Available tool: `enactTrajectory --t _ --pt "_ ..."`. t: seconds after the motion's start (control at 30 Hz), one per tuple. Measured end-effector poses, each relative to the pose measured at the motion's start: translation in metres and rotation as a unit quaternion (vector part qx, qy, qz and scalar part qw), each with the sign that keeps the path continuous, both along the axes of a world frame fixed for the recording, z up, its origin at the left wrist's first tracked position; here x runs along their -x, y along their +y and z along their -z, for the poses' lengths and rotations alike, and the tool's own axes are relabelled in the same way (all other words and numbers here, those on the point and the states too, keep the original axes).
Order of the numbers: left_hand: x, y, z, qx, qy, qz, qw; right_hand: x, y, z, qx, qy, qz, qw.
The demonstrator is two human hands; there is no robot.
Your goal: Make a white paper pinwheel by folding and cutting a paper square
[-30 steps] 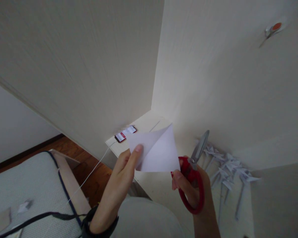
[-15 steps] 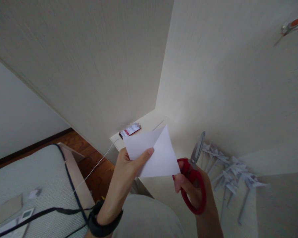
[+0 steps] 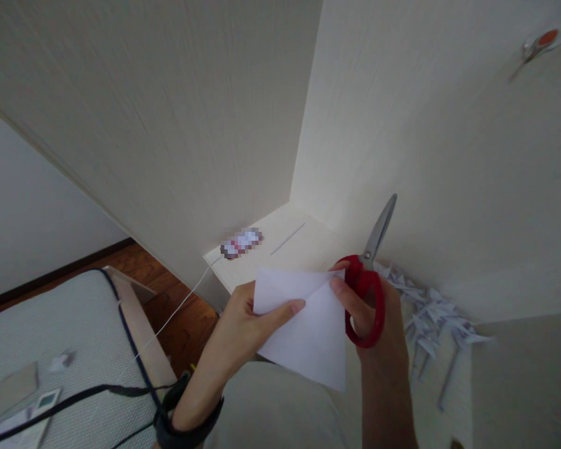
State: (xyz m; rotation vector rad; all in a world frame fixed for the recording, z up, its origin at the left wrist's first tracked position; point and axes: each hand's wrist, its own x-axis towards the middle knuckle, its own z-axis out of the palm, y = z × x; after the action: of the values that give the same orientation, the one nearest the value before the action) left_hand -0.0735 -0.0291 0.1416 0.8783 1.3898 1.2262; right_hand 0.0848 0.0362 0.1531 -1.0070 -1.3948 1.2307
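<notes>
Two hands, both occupied, held above the lap in front of a pale desk (image 3: 308, 246).

Left hand (image 3: 243, 318): closed on a folded sheet of white paper (image 3: 308, 324), thumb pressed across its face, fingers behind; a dark band sits at the wrist. The paper is held in the air, not resting on anything, with a crease running across its upper part and one corner pointing down toward the lap.

Right hand (image 3: 369, 312): closed through the red loops of a pair of scissors (image 3: 369, 274), fingertips also touching the paper's right edge. Blades together, pointing up and away toward the wall, clear of the paper.

Desk surface, far end: a phone (image 3: 242, 242), screen blurred, with a white cable (image 3: 177, 308) running off the desk edge down to the wooden floor. Just beyond it, a thin pale strip (image 3: 287, 239).

Desk surface, right of the hands: a heap of folded white paper pieces (image 3: 430, 318), pointed and long-stemmed, lying near the wall.

Lower left: a pale cushioned surface (image 3: 51, 337) with dark piping, bearing a few small flat items and a dark strap.

Upper right, on the wall: a small fitting with a red top (image 3: 540, 42).
</notes>
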Motion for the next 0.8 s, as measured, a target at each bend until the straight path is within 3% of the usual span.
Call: enactTrajectory --t 0.23,0.4,0.6,0.8 --pt "-0.001 0.001 -0.008 -0.002 0.001 0.005 1.0 0.001 -0.005 -0.004 0.042 0.044 0.015 0.998" --pt "0.0 0.005 -0.007 -0.016 0.018 0.01 1.0 -0.004 0.001 0.005 0.068 0.094 -0.005 0.993" --pt "0.005 0.008 0.001 -0.016 0.0 0.021 1.0 -0.008 0.014 0.014 0.02 0.13 -0.066 0.989" --pt "0.012 0.01 0.008 0.0 -0.037 -0.013 0.999 -0.006 0.014 0.014 0.028 0.144 -0.069 0.987"
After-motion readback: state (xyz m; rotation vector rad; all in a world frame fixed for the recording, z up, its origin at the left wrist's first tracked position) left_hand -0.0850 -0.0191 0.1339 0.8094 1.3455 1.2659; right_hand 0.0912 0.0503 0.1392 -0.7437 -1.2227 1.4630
